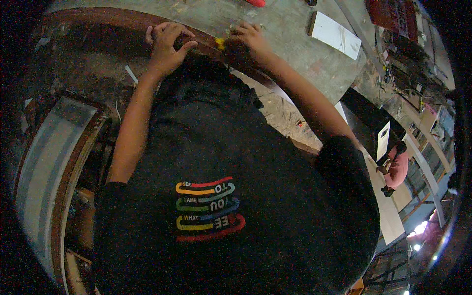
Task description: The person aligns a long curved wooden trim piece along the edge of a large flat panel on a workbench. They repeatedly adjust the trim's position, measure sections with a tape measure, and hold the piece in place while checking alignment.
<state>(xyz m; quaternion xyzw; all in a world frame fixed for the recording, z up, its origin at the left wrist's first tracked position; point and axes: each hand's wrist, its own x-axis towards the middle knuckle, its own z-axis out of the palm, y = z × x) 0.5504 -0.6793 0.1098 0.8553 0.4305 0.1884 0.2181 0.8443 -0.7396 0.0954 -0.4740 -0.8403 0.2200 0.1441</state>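
Note:
My left hand [169,45] bends over the brown wooden edge [123,17] of a grey-green worktop [287,64], its fingers curled and the thumb apart from them. Whether it grips the edge or something small there is hidden. Farther right along this edge is my right hand [248,42], fingers bent down at the worktop. A small yellow piece [220,44] shows beside its fingertips, with a dark patch under the palm. What that hand holds is too blurred to name.
A white rectangular board [335,35] lies on the worktop at right, and something red [255,3] at the far edge. On the left stands a long framed panel [54,147]. A person in pink [396,169] is at the far right, beside pale boards [386,216].

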